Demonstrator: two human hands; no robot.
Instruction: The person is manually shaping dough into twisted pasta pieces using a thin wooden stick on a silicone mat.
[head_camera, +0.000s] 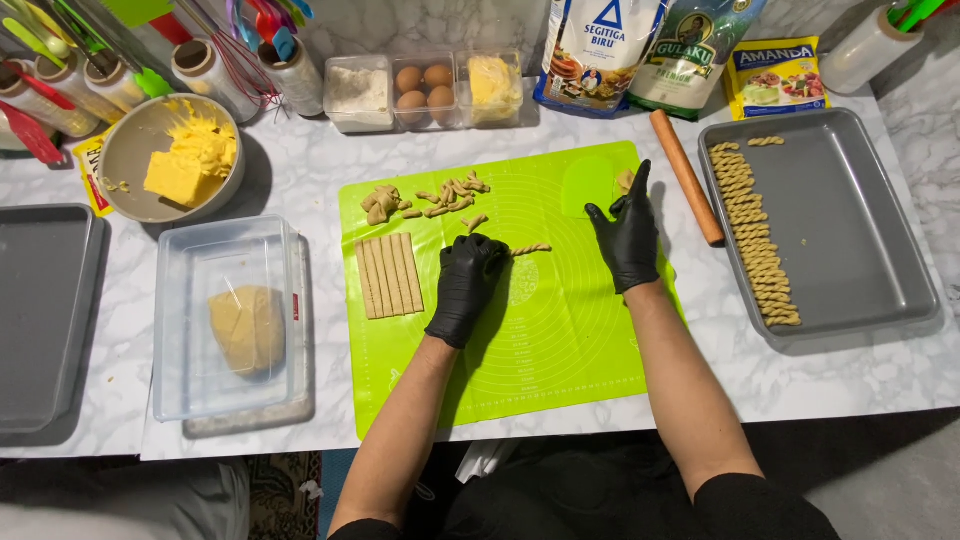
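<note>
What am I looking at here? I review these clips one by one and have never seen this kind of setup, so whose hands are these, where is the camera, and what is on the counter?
There is no machine: a person in black gloves works at a marble counter, filmed by a camera on their own head looking down. The left hand presses on one end of a twisted dough stick on a green mat. The right hand rests flat on the mat, holding nothing. Left of the hands lie cut dough strips and small twisted pieces. A grey tray on the right holds a row of finished twists, with a rolling pin beside it. A clear box holds a dough ball.
</note>
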